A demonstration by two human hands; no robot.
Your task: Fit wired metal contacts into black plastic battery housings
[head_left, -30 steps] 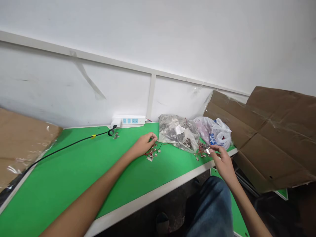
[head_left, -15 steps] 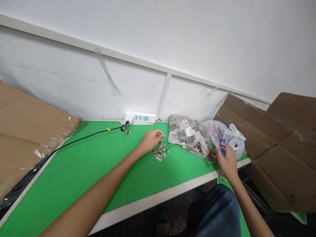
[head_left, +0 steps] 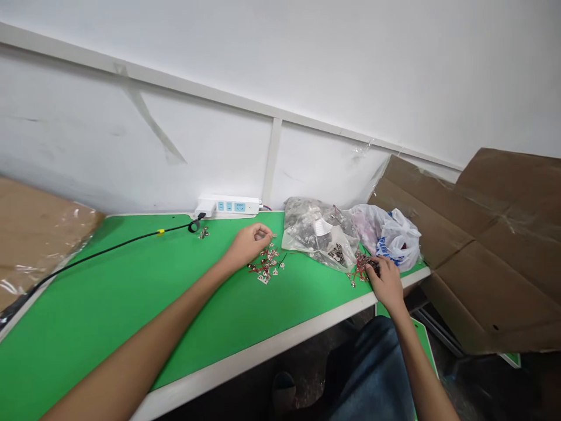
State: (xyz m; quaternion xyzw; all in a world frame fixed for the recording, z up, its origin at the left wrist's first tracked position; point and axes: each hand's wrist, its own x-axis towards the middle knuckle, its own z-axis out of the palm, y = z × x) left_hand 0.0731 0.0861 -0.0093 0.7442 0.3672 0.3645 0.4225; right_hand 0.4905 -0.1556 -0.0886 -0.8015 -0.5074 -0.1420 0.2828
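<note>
My left hand point(head_left: 250, 242) is curled just above and left of a scattered pile of small metal terminals with red wires point(head_left: 267, 264). Anything in its fingers is hidden. My right hand point(head_left: 386, 283) sits lower right, its fingers closed on a dark clump at the edge of a second red-wired cluster point(head_left: 360, 270). Behind that cluster lie a clear plastic bag of metal parts point(head_left: 318, 231) and a white plastic bag with blue print point(head_left: 390, 240).
The green bench top point(head_left: 109, 298) has a pale front edge. On it are a white power strip point(head_left: 228, 206), a black cable point(head_left: 109, 251) and a small metal part point(head_left: 204, 234). Flattened cardboard point(head_left: 482, 245) lies at right, another sheet point(head_left: 39, 234) at left.
My right hand has dropped from above the right cluster onto it. My left hand sits slightly further left of the terminals. The whole view has shifted with my head.
</note>
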